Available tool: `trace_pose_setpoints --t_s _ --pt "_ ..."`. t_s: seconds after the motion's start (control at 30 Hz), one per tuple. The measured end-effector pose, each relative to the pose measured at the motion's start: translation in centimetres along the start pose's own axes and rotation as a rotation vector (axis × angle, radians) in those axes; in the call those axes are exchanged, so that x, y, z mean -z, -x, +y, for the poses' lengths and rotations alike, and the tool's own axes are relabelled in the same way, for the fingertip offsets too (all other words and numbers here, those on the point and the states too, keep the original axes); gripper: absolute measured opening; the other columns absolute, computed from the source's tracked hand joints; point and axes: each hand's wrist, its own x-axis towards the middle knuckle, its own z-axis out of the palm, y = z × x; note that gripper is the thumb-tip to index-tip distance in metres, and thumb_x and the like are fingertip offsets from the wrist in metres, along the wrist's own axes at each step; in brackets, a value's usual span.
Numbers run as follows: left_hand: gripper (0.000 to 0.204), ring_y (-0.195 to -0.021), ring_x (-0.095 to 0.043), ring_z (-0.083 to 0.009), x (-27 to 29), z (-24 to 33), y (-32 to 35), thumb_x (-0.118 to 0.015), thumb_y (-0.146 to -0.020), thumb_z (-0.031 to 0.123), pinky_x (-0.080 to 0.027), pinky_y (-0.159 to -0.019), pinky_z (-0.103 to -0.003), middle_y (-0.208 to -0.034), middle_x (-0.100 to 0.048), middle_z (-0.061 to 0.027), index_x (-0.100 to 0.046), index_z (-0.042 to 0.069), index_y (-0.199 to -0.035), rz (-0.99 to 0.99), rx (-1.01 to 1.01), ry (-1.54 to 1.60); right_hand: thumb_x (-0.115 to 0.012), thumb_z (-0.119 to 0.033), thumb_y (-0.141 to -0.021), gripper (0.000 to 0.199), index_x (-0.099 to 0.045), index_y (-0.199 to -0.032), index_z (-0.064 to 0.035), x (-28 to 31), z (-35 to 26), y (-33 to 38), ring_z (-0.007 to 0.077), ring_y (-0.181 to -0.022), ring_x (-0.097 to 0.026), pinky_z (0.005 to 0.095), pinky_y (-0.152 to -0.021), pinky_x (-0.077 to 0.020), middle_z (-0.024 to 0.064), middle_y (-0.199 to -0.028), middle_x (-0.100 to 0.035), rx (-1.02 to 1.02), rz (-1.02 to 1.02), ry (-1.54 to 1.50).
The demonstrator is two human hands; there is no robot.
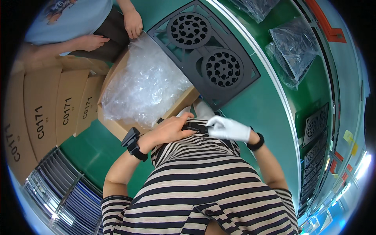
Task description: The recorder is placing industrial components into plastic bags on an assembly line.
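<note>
Just below the middle of the frame, the person's bare left hand (172,129) and white-gloved right hand (229,128) meet over a small black part (197,127) held close against their striped shirt (203,184). The left hand's fingers curl around the part's left end, and the gloved fingers (213,122) pinch its right end; both hands are closed on it. What kind of part it is cannot be told, as the hands cover most of it. Each wrist carries a black band.

Directly above the hands, an open cardboard box (117,127) lined with crinkled clear plastic film (145,84) sits on the green counter (270,105). Touching the box's upper right side lies a black plastic panel (203,51) with two round perforated grilles. At the upper left of the frame, another person's two hands (133,23) rest near the box's far edge. Stacked cardboard cartons (51,109) fill the left side, and clear bags holding dark pieces (293,51) lie at the upper right.
</note>
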Motion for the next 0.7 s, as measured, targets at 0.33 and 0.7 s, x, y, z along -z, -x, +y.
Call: trace_pose_setpoints --t_s 0.33,0.7 --pt "0.047 -0.102 -0.054 -0.0299 -1.1 -3.5 2.3 -0.071 -0.077 0.033 -0.045 -0.084 -0.037 -0.108 -0.052 -0.0129 -0.055 0.009 -0.113 0.248 -0.201 -0.109 -0.059 -0.013 -0.086 0.013 -0.061 -0.094 -0.0031 -3.2 8.3 1.1 0.0251 -0.074 -0.064 0.0326 -0.067 -0.0496 0.0137 -0.081 -0.063 0.293 0.669 0.152" --pt "0.028 -0.098 -0.054 -0.0283 2.1 -5.6 6.2 -0.074 -0.074 0.024 -0.042 -0.087 -0.038 -0.098 -0.058 -0.0091 -0.063 0.008 -0.093 0.198 -0.306 -0.204 -0.069 -0.011 -0.069 0.040 -0.058 -0.108 -0.0066 -2.7 3.6 6.5 0.0313 -0.101 -0.058 0.0369 -0.086 -0.0474 0.0137 -0.109 -0.060 0.298 0.771 0.609"
